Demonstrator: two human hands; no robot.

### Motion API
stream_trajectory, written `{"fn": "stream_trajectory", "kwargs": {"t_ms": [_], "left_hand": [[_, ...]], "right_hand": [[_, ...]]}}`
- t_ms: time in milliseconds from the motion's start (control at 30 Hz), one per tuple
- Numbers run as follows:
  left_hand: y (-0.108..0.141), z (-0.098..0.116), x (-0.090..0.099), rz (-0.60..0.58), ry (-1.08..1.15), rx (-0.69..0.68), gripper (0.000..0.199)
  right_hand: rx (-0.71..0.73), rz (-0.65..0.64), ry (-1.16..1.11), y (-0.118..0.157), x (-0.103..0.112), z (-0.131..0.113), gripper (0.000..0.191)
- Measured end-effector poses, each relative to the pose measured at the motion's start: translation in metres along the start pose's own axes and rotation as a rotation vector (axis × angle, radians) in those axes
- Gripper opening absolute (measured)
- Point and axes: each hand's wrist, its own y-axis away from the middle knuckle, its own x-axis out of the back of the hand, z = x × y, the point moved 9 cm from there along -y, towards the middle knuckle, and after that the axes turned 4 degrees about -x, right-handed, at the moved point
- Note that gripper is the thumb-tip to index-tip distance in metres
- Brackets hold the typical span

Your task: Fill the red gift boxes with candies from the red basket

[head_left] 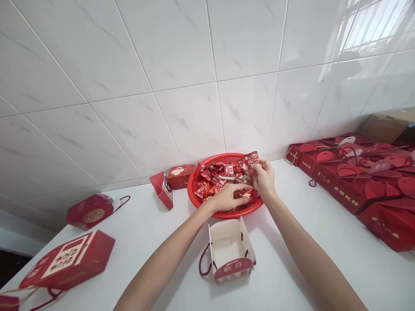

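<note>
A red plastic basket (193, 196) full of red wrapped candies (227, 171) stands against the wall. My left hand (227, 198) reaches over its near side, thumb and fingers spread around candies without a visible grip. At the basket's right rim, my right hand (265, 177) pinches a red candy packet (250, 159) with gold print, raised above the pile. Below the basket, between my forearms, sits an open red gift box (233, 270) with a white inside. Its dark red cord handle (201, 261) lies out to the left.
Rows of closed red gift boxes (343, 190) fill the right side, with a cardboard box (382, 125) behind. Left of the basket stand a red triangular box (162, 190) and a small patterned box (180, 176). More red boxes (73, 259) lie along the table's left edge.
</note>
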Motion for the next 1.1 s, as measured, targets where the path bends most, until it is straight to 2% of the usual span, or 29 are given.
{"fn": "stream_trajectory", "kwargs": {"t_ms": [100, 233, 333, 433, 467, 533, 600, 700, 800, 933, 1000, 1100], "left_hand": [[0.001, -0.001, 0.002, 0.003, 0.012, 0.023, 0.042], [0.004, -0.003, 0.015, 0.085, -0.025, 0.035, 0.031], [0.002, -0.001, 0.023, 0.114, -0.145, -0.027, 0.018], [-0.007, 0.002, 0.036, 0.21, -0.314, -0.097, 0.02], [-0.012, 0.001, 0.038, 0.209, -0.358, -0.102, 0.023], [-0.023, -0.005, 0.035, 0.13, -0.408, -0.098, 0.033], [-0.032, -0.015, 0.031, 0.057, -0.402, -0.077, 0.031], [-0.034, -0.03, 0.036, 0.104, -0.289, -0.003, 0.014], [-0.027, -0.041, 0.041, 0.2, -0.026, 0.062, 0.026], [-0.021, -0.041, 0.043, 0.255, 0.335, 0.054, 0.041], [-0.021, -0.039, 0.043, 0.26, 0.403, 0.043, 0.046], [-0.022, -0.036, 0.044, 0.264, 0.399, 0.039, 0.042]], "right_hand": [[-0.007, 0.027, -0.012, 0.0, 0.002, 0.0, 0.033], [-0.006, 0.042, -0.025, 0.0, 0.002, -0.001, 0.03], [-0.015, 0.041, -0.03, 0.0, 0.002, 0.0, 0.031], [-0.015, 0.035, -0.025, -0.001, 0.002, 0.0, 0.032], [-0.011, 0.031, -0.022, -0.002, 0.001, -0.001, 0.032], [-0.004, 0.023, -0.015, -0.002, 0.001, -0.001, 0.031], [0.0, 0.026, -0.008, -0.001, 0.001, -0.002, 0.031], [0.006, 0.042, -0.003, 0.0, 0.001, -0.003, 0.03], [-0.001, 0.048, 0.001, 0.0, 0.001, -0.003, 0.029], [-0.014, 0.037, 0.022, 0.0, 0.001, -0.002, 0.03], [-0.02, 0.025, 0.034, 0.0, 0.0, -0.001, 0.031], [-0.028, 0.019, 0.038, 0.0, -0.001, 0.0, 0.031]]}}
